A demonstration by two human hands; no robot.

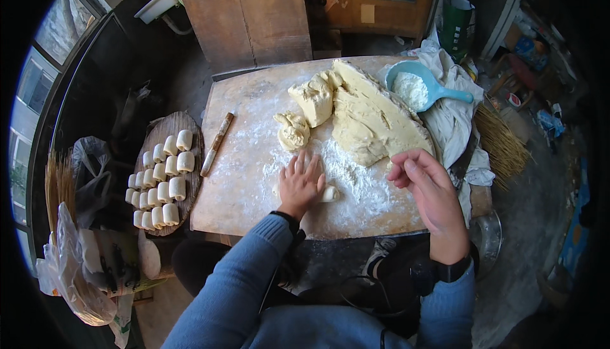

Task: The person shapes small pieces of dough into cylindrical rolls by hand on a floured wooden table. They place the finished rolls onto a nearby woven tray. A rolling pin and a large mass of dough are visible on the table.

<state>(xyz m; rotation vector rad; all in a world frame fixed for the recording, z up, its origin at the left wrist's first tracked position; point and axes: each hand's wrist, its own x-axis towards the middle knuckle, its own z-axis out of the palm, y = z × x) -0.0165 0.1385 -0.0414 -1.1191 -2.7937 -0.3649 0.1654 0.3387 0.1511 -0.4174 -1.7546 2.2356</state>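
My left hand lies palm down with spread fingers on a roll of dough, which shows at both sides of the palm. Above the board's right part hovers my right hand, its fingers loosely curled and nothing visible in them. Just beyond the left fingertips sits a small lump of dough, with a larger piece behind it. A big slab of dough spreads to the right of these. Loose white flour covers the wooden board between my hands.
A short rolling pin lies near the board's left edge. Beyond it, a round tray carries rows of shaped dough pieces. At the back right, a blue scoop of flour rests by white cloth and a straw broom.
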